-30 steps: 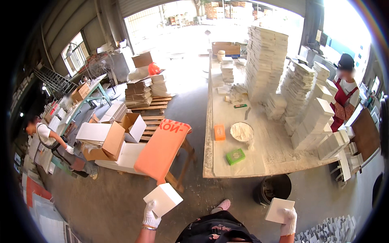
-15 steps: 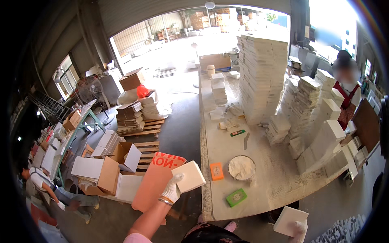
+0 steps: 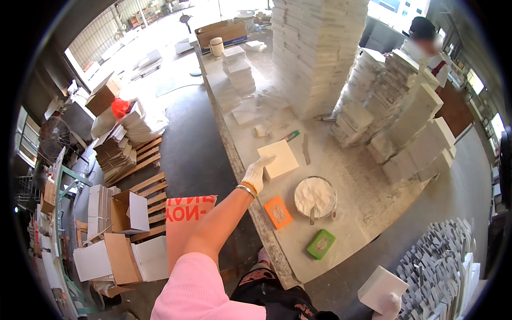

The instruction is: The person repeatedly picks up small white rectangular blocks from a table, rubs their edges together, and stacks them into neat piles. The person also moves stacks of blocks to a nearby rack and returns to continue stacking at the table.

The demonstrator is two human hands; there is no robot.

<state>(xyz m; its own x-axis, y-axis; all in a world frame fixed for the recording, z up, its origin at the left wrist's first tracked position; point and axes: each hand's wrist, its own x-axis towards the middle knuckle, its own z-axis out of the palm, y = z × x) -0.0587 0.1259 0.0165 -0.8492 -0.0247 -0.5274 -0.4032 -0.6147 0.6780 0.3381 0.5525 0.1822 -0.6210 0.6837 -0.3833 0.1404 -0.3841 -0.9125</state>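
My left hand (image 3: 255, 175), in a white glove, grips a white square tile (image 3: 281, 166) by its left edge. That tile is over the worktable (image 3: 346, 242); whether it touches the top I cannot tell. Low on the right, my gloved right hand (image 3: 393, 306) holds a second white tile (image 3: 380, 288), off the table's near edge. Close to the left tile stands a round bowl of white powder or paste (image 3: 314, 193) with a scraper in it. An orange block (image 3: 278, 213) and a green block (image 3: 321, 244) lie nearer me. Beyond are a green-handled tool (image 3: 292, 136) and a flat metal strip (image 3: 306, 149).
Tall stacks of white tiles (image 3: 320, 58) rise at the table's far side, with lower stacks (image 3: 354, 122) to their right. A co-worker (image 3: 426, 48) is behind those. Many narrow offcuts (image 3: 437, 266) stand at lower right. Cartons (image 3: 122, 256) and pallets (image 3: 152, 202) lie left.
My left hand has carried its tile rightward from beside the table to above the tabletop. The view has turned right and downward. My right hand still holds its tile, low on the right.
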